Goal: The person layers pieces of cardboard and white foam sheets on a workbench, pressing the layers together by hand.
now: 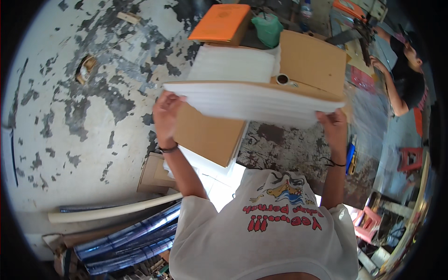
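Note:
Both my hands hold up a cardboard sheet with white foam on it (252,103), stretched crosswise above the worktable. Its white side faces me, and a thin brown edge shows along the top. My left hand (167,111) is closed on the left end, thumb on the white side. At the right end my right hand (332,122) pinches the lower corner, a little blurred. Under the sheet, by my left forearm, lies a stack of brown cardboard (207,133) with white layers beneath. Beyond it are white foam sheets (231,63) and another cardboard piece (312,60).
A cup of dark drink (282,79) stands just beyond the held sheet. Farther back are an orange-covered stack (220,23) and a green plastic bag (267,29). Blue-wrapped rolls (126,238) lie lower left. A yellow-handled cutter (353,164) lies right. Another person (406,70) works at far right.

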{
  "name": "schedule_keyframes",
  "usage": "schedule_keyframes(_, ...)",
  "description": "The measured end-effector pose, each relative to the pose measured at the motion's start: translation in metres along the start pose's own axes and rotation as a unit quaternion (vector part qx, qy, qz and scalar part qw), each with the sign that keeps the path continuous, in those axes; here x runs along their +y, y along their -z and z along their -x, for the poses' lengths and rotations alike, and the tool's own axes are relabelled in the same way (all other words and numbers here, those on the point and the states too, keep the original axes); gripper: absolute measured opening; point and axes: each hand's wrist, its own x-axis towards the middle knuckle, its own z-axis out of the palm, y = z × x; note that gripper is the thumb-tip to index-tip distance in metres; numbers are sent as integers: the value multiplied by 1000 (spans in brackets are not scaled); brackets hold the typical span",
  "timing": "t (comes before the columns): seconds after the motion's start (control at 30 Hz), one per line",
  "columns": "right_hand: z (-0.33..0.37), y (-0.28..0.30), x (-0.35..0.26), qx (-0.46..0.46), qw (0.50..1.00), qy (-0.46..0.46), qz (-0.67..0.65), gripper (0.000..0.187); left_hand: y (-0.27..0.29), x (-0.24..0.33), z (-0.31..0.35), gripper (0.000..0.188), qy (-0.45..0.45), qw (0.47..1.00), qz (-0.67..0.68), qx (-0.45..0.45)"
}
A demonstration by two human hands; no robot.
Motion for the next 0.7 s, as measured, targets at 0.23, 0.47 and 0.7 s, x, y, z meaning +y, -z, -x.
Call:
schedule_keyframes(0.23,-48,-143,-10,-208,871,417,157,42,131,-54,-33,26,-64,982,-129,124)
schedule_keyframes(0.47,4,-213,109,-285,812,417,294,35,201,-192,46,49,210,964,-44,159)
schedule_keyframes(0.7,10,-211,110,-328,836,369,238,32,124,-199,42,46,93,957,-207,180)
